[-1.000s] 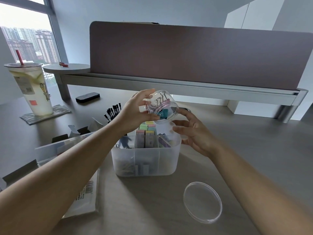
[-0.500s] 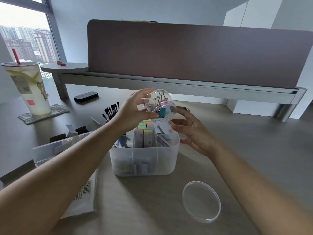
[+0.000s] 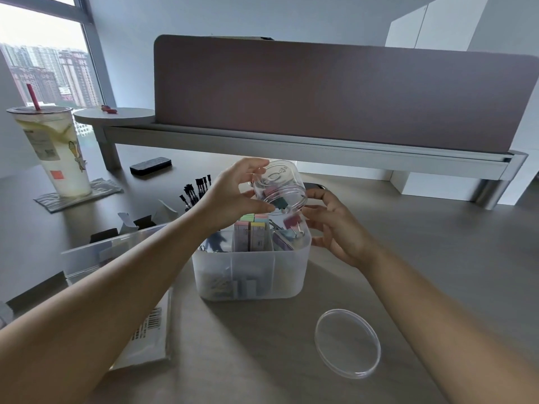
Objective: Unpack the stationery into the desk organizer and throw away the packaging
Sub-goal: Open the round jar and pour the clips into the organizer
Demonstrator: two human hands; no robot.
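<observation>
My left hand grips a clear plastic jar, tipped mouth-down over the translucent desk organizer. Coloured binder clips drop from the jar into the organizer's right compartment; a few are still inside the jar. My right hand hovers open beside the organizer's right rim, fingers spread just under the jar's mouth. The organizer also holds pastel sticky-note pads in the middle and paper clips at the left. The jar's clear round lid lies on the desk at the front right.
A clear plastic bin and an opened small carton sit at the left, with black pens behind. A flat packet with a barcode lies under my left forearm. A tall drink cup and a black eraser stand farther back left.
The jar has tipped further downward in my left hand, and clips have fallen out into the organizer. My right hand has stayed beside the organizer's rim.
</observation>
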